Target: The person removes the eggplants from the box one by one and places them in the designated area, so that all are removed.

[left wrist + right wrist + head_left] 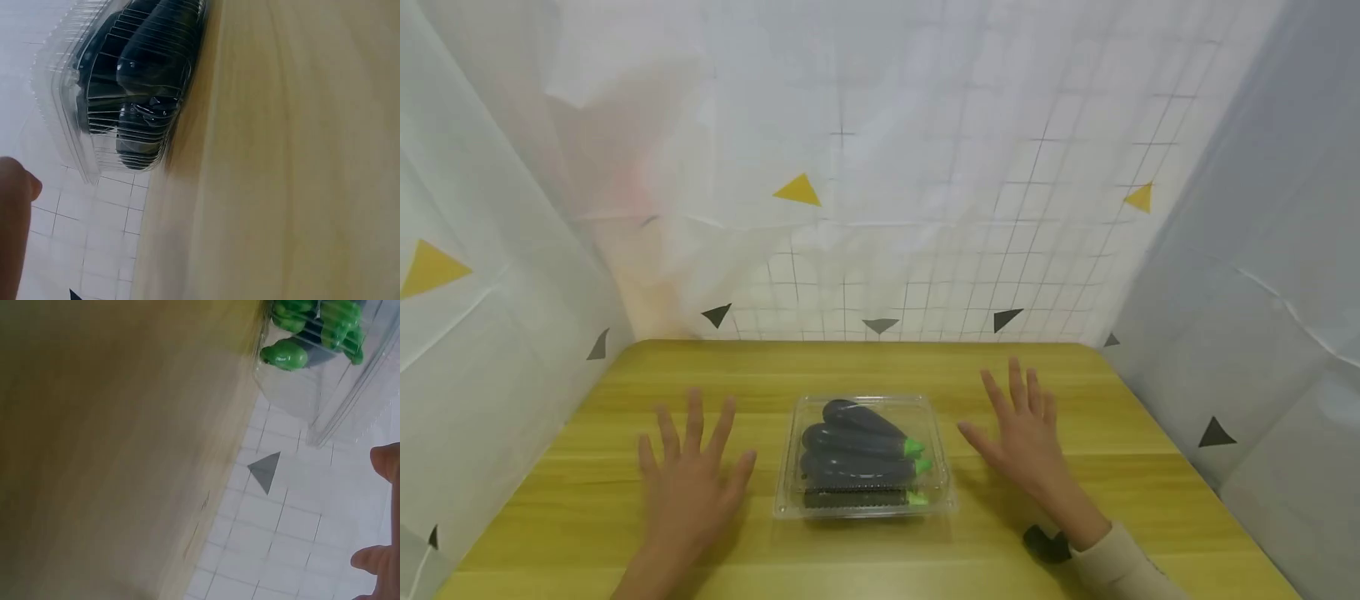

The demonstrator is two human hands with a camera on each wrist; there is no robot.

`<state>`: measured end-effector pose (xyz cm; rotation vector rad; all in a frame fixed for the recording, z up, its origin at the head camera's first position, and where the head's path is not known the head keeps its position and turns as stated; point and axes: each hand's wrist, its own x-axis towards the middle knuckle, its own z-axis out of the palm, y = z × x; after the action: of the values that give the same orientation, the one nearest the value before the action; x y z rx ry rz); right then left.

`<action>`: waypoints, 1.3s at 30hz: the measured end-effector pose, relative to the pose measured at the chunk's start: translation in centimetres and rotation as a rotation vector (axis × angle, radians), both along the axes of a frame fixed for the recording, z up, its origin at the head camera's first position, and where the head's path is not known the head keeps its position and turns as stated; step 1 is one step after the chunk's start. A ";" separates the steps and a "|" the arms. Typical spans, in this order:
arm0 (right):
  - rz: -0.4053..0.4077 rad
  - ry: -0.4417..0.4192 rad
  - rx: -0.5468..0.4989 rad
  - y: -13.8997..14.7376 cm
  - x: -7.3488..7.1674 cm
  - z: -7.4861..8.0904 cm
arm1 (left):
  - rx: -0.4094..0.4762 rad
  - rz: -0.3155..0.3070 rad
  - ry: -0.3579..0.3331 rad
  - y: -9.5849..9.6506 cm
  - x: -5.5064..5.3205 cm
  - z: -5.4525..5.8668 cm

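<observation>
I am observing the fingers (695, 421) of the left hand (688, 500) and right hand (1028, 448) standing wide. Between them, apart from both, a clear box (790, 492) is sitting on the worktop (865, 554), enclosing eggplants (859, 442), green ends facing the right hand.

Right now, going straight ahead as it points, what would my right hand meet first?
Your right hand would likely meet the white gridded wall, near a black triangle, though depth is unclear.
</observation>
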<state>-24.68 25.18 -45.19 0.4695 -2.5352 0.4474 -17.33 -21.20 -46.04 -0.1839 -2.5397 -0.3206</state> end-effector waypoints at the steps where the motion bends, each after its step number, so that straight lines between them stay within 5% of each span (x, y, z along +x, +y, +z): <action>1: 0.009 0.000 -0.005 -0.1 0.1 0.0 | 0.013 -0.024 0.002 0.1 -0.1 -0.1; 10: 0.176 0.020 -0.105 -1.6 1.0 0.4 | 0.212 -0.303 -0.077 1.3 -0.1 -0.4; 17: 0.477 -0.054 -0.164 -2.7 2.1 0.6 | 0.331 -0.486 -0.221 1.9 0.5 -1.2; 24: 0.654 -0.137 -0.165 -3.5 2.7 0.5 | 0.333 -0.547 -0.264 2.3 0.9 -1.0; 34: 0.713 -0.202 -0.115 -3.7 2.8 -0.1 | 0.339 -0.516 -0.422 2.5 1.2 -1.2; 39: 0.705 -0.176 -0.083 -3.7 2.7 -0.3 | 0.324 -0.497 -0.436 2.7 1.2 -1.4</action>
<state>-22.02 21.45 -45.44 1.3488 -2.4362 0.8709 -16.10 -18.50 -47.42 -0.6847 -2.7816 -1.0557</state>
